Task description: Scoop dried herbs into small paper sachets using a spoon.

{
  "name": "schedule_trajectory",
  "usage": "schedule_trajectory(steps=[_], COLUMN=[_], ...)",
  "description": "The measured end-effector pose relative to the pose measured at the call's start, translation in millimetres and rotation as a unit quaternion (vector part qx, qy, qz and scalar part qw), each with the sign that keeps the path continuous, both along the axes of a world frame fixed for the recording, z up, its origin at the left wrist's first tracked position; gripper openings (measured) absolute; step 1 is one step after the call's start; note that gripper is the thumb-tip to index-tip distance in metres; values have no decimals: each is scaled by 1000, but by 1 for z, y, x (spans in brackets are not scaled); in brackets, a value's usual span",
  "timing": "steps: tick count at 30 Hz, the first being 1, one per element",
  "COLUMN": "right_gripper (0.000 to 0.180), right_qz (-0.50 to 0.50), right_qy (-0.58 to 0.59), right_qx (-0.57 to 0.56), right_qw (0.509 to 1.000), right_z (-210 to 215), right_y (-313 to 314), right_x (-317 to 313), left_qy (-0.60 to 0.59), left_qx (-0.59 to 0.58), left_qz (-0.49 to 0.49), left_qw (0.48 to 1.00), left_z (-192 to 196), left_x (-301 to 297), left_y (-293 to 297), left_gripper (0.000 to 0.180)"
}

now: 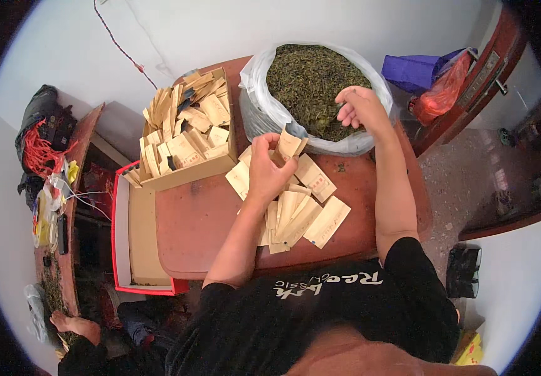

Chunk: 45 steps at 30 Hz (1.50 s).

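My left hand (269, 168) grips a small kraft-paper packet (291, 143) between thumb and fingers. The packet's top gapes and shows a dark lining. Over a big white plastic bag (254, 94) filled with dry, dark green tea leaves (308, 78), my right hand (363, 111) hangs with loosely curled fingers and a gap at the thumb. I see nothing held in it. Flat kraft packets (327, 220) lie in a loose pile on the reddish-brown table, below and around my left hand.
A cardboard box (189, 172) crammed with kraft packets stands left of the bag, by a red-edged tray (142, 244). Purple and red bags (411, 72) sit at the right near a wooden door (487, 62). Another person's hand (76, 327) rests at the lower left beside a cluttered side table.
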State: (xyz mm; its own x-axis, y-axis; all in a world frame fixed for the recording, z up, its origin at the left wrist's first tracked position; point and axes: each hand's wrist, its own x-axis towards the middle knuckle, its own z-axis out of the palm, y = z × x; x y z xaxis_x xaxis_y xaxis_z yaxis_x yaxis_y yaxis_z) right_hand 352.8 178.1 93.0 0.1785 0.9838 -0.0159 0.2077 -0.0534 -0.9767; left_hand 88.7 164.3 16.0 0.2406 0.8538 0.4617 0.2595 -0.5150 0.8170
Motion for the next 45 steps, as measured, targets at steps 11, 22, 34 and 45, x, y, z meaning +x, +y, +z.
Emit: schedule_trajectory(steps=[11,22,34,45], right_gripper=[23,23,22,19], right_qz=[-14,52,63,53], right_qy=[84,108,-245,-353], right_qx=[43,50,191,241], right_qw=[995,991,948,903], right_z=[7,20,33,49], right_y=[-4,-16,-46,-64], right_x=[7,-25,-81,-74], left_qy=[4,21,22,2], left_qx=[-32,-7,-7,-10], left_qz=[-4,12,10,-8], left_qw=[999,1000,1000,1000], left_z=[0,2,-2,2], left_x=[2,2,4,8], left_y=[-2,-2,-1,-3], left_gripper=[49,46,49,45])
